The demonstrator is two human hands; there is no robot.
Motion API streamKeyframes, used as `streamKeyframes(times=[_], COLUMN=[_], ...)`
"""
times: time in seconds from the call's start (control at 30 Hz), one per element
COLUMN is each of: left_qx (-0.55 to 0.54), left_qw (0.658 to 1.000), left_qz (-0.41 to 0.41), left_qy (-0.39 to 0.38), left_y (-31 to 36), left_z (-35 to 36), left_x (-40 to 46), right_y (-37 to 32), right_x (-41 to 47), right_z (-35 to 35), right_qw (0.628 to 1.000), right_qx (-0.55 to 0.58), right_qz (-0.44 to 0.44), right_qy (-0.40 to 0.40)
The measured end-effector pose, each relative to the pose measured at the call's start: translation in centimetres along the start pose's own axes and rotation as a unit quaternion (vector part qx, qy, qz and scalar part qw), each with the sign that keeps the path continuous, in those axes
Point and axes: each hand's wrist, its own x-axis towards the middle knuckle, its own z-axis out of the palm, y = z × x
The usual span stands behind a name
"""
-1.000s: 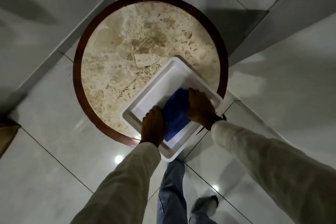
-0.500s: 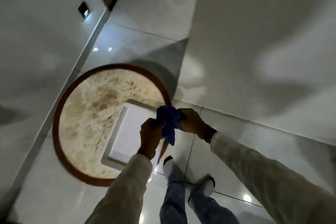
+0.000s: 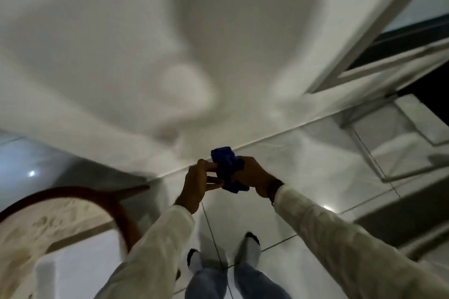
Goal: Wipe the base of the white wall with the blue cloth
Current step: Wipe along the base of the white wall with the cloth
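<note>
While the person stands facing it, the white wall (image 3: 145, 43) fills the upper view, blurred and mottled with soft shadows. Its base (image 3: 279, 135) runs as a slanting line where it meets the glossy tiled floor (image 3: 315, 167). A window frame (image 3: 379, 39) sits at the right edge. The round marble table (image 3: 36, 230) with its dark wooden rim shows at lower left, with a white tray (image 3: 80, 269) on it (both badly smeared). Two feet in pale socks stand on the tiles below.

Both sleeved arms reach forward at about waist height. The right hand (image 3: 252, 175) is closed around the blue cloth (image 3: 227, 167), which is bunched into a wad; the left hand (image 3: 198, 181) pinches the cloth's near side with fingertips (image 3: 213, 166). The cloth is held in the air, well above the floor, not touching the wall.

Handling judgement: the cloth looks soft, light and limp, with no risk of breaking. Bunched tight it gives little wiping face, so spreading it into a flat pad under one palm would likely serve better. No wiping has begun; the person must crouch to reach the base.
</note>
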Motion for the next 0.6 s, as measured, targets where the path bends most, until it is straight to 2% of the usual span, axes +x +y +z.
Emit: streamKeyframes(times=[0.07, 0.1, 0.17, 0.2, 0.33, 0.4, 0.5, 0.53, 0.6], left_qx=[0.178, 0.314, 0.573, 0.635, 0.764, 0.794, 0.814, 0.817, 0.813], left_qw=[0.983, 0.944, 0.790, 0.727, 0.531, 0.450, 0.354, 0.332, 0.310], left_qz=[0.050, 0.103, 0.219, 0.258, 0.367, 0.409, 0.460, 0.471, 0.493], left_qy=[-0.002, 0.018, 0.019, 0.023, 0.003, -0.016, -0.011, -0.005, 0.017], left_y=[0.0, 0.1, -0.4, -0.3, -2.0, -4.4, -9.3, -10.5, -12.9], left_z=[2.6, 2.5, 3.7, 3.8, 6.1, 7.1, 8.2, 8.4, 8.8], left_x=[2.3, 3.0, 6.7, 8.5, 18.7, 23.8, 32.0, 34.2, 39.1], right_y=[3.9, 5.2, 9.1, 10.4, 18.0, 21.9, 27.8, 29.2, 32.4], right_x=[1.0, 1.4, 3.8, 5.2, 14.0, 18.8, 26.6, 28.7, 33.5], right_z=[-2.9, -3.5, -5.7, -6.5, -7.1, -5.8, -3.2, -2.5, -1.2], right_qw=[0.989, 0.978, 0.942, 0.924, 0.869, 0.849, 0.829, 0.824, 0.815], right_qx=[0.124, 0.178, 0.293, 0.338, 0.451, 0.484, 0.519, 0.526, 0.538], right_qz=[0.037, 0.059, 0.100, 0.112, 0.124, 0.121, 0.113, 0.112, 0.111], right_qy=[0.072, 0.094, 0.130, 0.137, 0.162, 0.173, 0.176, 0.177, 0.186])
